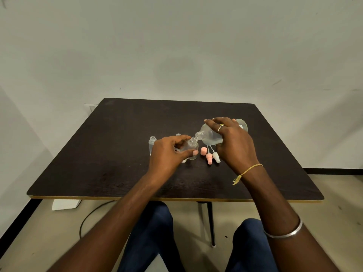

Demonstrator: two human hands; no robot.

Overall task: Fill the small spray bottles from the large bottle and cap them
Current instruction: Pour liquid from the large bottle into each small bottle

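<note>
My right hand [233, 143] grips the large clear bottle [211, 135], tipped on its side with its open mouth pointing left and down. That mouth touches the neck of a small clear bottle [191, 147], which my left hand [169, 154] holds tilted just above the dark table [117, 154]. Another small open bottle [151, 144] stands upright left of my left hand, and the rim of a third [178, 134] shows behind my fingers. Three spray caps lie between my hands: a pink one [203, 151], a second pink one [209, 158] and a white one [216, 157].
The table's near edge runs just above my knees [153, 222]. A black cable [88, 216] and a white block [65, 204] lie on the floor at the lower left. A pale wall stands right behind the table.
</note>
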